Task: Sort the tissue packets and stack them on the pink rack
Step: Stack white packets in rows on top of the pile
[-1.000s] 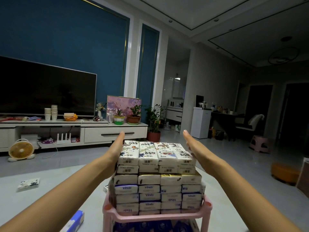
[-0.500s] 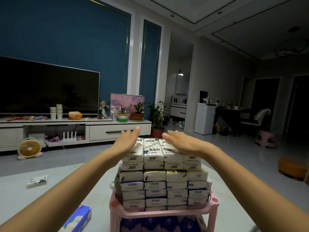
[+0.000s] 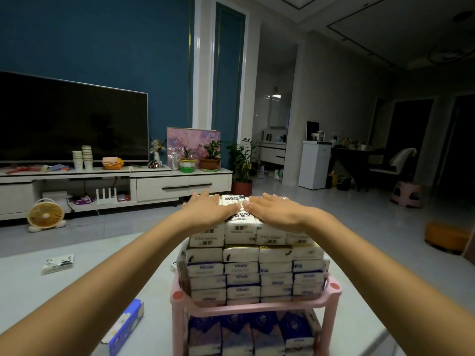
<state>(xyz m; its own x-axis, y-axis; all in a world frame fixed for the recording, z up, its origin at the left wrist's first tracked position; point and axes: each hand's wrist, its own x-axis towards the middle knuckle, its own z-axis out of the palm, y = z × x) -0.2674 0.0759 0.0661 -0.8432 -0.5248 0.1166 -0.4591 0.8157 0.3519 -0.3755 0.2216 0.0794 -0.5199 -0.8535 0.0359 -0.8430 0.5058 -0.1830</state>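
Note:
A pink rack (image 3: 254,307) stands low in the middle of the view. Its top shelf carries a tall stack of white tissue packets (image 3: 254,268) in several layers; dark blue packets (image 3: 252,332) fill the shelf below. My left hand (image 3: 208,210) lies flat, palm down, on the left part of the stack's top. My right hand (image 3: 277,210) lies flat on the right part. Their fingertips nearly meet over the middle packet. Neither hand grips anything.
A blue tissue packet (image 3: 123,327) lies on the pale surface left of the rack, and a white printed packet (image 3: 57,263) lies farther left. Behind are a TV cabinet (image 3: 180,186), a small fan (image 3: 46,214) and a potted plant (image 3: 241,170).
Both hands moved from the sides of the stack up onto its top and slid inward until the fingertips almost touch. The camera view shifted slightly closer.

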